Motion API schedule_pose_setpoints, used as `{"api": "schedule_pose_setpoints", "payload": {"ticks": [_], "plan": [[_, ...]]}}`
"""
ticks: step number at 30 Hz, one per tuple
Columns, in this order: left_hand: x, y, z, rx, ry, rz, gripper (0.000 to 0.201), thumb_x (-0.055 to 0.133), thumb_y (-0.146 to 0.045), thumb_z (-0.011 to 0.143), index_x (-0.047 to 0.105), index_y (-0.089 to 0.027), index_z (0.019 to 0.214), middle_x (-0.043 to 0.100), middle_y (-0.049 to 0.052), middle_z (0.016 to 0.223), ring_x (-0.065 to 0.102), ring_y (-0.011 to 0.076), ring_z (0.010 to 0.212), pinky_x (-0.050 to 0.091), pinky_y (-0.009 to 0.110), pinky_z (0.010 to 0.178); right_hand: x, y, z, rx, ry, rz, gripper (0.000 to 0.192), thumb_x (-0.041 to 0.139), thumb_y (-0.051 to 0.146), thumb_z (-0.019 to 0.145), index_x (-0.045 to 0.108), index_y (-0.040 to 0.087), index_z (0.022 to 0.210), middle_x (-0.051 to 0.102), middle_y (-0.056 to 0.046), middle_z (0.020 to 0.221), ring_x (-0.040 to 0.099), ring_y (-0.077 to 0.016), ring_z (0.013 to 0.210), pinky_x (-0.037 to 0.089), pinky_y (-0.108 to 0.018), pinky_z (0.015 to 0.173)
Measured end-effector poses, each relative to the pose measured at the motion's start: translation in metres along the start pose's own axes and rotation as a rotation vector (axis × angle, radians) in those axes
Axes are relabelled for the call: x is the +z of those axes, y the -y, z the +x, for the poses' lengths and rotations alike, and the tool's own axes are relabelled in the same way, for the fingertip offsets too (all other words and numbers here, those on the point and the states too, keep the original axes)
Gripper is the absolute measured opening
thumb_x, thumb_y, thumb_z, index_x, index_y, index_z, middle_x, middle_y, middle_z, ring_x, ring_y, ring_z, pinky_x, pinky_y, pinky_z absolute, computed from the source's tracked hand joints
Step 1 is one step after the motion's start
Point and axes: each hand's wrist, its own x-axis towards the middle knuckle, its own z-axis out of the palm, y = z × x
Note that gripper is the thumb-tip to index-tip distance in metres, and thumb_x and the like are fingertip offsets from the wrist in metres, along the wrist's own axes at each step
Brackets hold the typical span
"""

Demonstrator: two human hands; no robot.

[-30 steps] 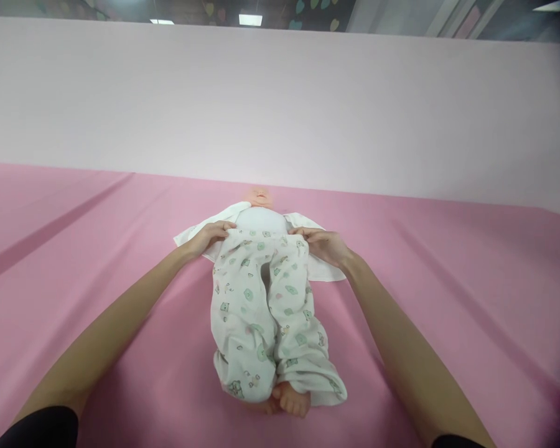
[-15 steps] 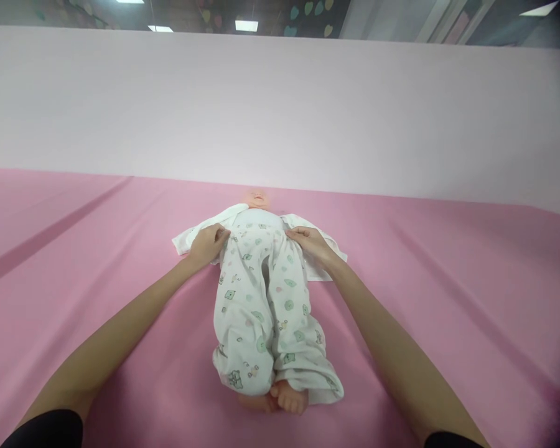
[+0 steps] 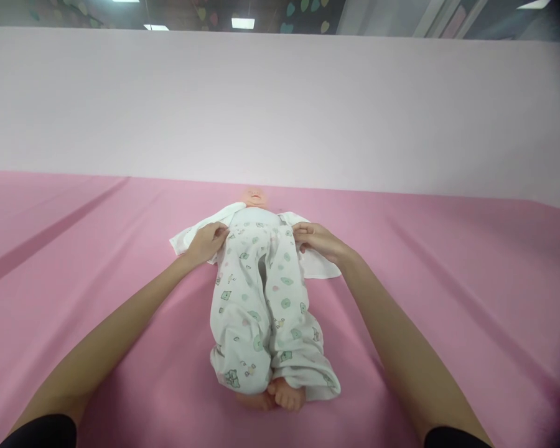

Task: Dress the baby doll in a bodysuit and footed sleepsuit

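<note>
While the doll (image 3: 256,214) lies on its back on the pink mat (image 3: 448,280), head away from the camera and feet toward it, both hands sit at its waist. The left hand (image 3: 206,242) pinches the waistband of the trousers (image 3: 256,305) at the doll's side, its grip clenched on the cloth. The right hand (image 3: 318,241) does the same on the other side, fingers curled round the waistband edge. Both forearms reach forward from the bottom corners, with black sleeves just showing.

White trousers with small green and pink prints cover the doll's legs from waist to ankles, and the bare feet (image 3: 284,395) stick out of the cuffs, close together. Under the doll's torso, an open white top (image 3: 320,266) spreads out to both sides on the mat, and each hand rests partly on it. Behind the mat stands a pale pink wall (image 3: 280,106).
</note>
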Motion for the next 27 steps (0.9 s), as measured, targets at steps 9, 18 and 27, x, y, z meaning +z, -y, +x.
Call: {"api": "schedule_pose_setpoints", "payload": {"ticks": [9,18,27], "plan": [[0.005,0.023,0.001,0.014,-0.296,0.314,0.027,0.052,-0.04,0.084,0.063,-0.022,0.1,0.054,0.01,0.117,0.044,0.0314,0.115,0.033,0.048,0.098,0.017,-0.016,0.007,-0.079,-0.466,-0.324,0.014,0.062,0.03,0.07,0.062,0.018,0.076,0.062,-0.002,0.072,0.055,-0.0152,0.065,0.044,-0.028,0.061],[-0.026,0.038,0.008,-0.196,-0.123,0.09,0.047,0.065,-0.041,0.071,0.063,-0.018,0.111,0.062,0.012,0.117,0.054,0.0308,0.11,0.041,0.043,0.094,-0.009,-0.029,0.011,0.119,-0.518,-0.818,0.041,0.065,0.042,0.068,0.056,0.017,0.099,0.059,-0.013,0.104,0.053,-0.0301,0.095,0.041,-0.042,0.078],[-0.042,-0.027,0.003,-0.23,-0.205,-0.515,0.045,0.06,-0.018,0.072,0.061,-0.017,0.117,0.063,0.01,0.117,0.062,0.0237,0.1,0.052,0.037,0.082,-0.021,0.013,-0.009,-0.004,-0.577,-0.245,0.017,0.059,0.024,0.068,0.042,0.021,0.064,0.045,0.003,0.063,0.041,-0.0122,0.058,0.03,-0.025,0.053]]}}
